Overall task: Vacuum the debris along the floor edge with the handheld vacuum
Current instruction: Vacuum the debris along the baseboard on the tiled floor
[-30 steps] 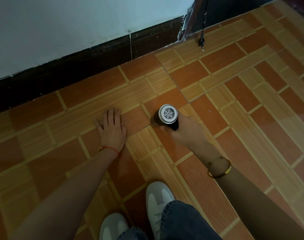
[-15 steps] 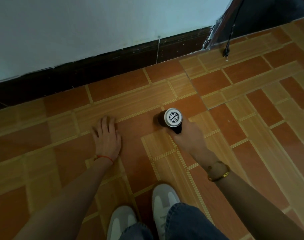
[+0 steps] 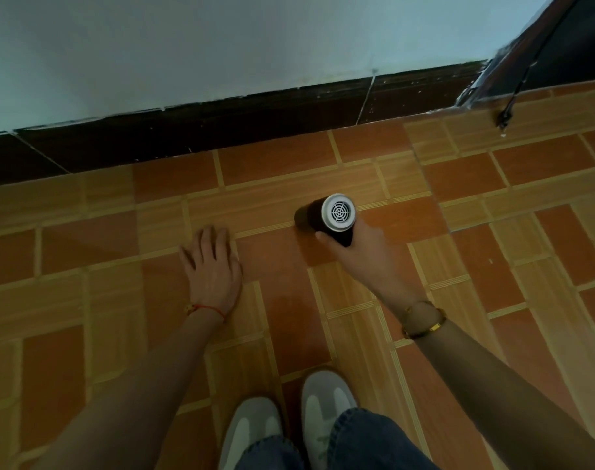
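Observation:
My right hand (image 3: 360,252) grips a small black handheld vacuum (image 3: 330,217). Its white grilled rear end faces up at me and its nozzle end points down at the orange tiled floor (image 3: 492,205). The nozzle tip is hidden behind the body. My left hand (image 3: 213,266) lies flat on the floor to the left of the vacuum, fingers spread, holding nothing. The dark skirting (image 3: 221,137) along the floor edge runs a tile's depth beyond the vacuum. No debris is plain to see in the dim light.
A pale wall (image 3: 221,45) rises above the skirting. At the far right a dark cable with a plug end (image 3: 504,115) hangs beside a dark doorway. My white shoes (image 3: 289,429) and jeans are at the bottom of the view.
The view has shifted left along the wall. My left hand and the vacuum in my right hand now lie farther left along the skirting than before.

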`<state>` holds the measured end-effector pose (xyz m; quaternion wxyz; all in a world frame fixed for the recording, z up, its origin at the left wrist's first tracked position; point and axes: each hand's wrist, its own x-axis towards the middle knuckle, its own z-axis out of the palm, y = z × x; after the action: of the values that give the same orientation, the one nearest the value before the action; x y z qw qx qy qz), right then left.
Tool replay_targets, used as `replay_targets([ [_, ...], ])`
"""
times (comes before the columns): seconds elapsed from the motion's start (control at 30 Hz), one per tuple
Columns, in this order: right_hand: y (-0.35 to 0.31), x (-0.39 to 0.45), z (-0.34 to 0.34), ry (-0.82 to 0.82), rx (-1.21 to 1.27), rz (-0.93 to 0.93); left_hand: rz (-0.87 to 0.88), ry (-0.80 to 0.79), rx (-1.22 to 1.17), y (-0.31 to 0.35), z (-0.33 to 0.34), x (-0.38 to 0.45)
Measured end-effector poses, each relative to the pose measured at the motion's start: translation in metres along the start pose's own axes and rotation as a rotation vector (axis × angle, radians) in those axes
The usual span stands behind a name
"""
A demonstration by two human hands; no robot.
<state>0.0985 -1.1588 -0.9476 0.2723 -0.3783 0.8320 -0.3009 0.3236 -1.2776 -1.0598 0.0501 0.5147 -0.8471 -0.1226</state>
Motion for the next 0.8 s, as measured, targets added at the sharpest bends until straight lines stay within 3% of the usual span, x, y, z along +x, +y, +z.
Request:
replay_targets([
  [0.13, -0.008, 0.012, 0.003, -0.09, 0.015, -0.023, -0.01, 0.007, -0.014, -0.001, 0.003, 0.0],
  [0.37, -0.016, 0.042, 0.006, -0.003, 0.048, 0.007, -0.019, 0.031, -0.03, -0.001, 0.002, -0.001],
  [0.57, -0.03, 0.056, 0.023, -0.147, -0.065, -0.047, -0.019, 0.047, -0.049, -0.002, -0.001, 0.0],
  [0.8, -0.04, 0.084, 0.033, 0.053, -0.133, -0.106, -0.017, 0.051, -0.048, -0.004, 0.0, 0.001],
])
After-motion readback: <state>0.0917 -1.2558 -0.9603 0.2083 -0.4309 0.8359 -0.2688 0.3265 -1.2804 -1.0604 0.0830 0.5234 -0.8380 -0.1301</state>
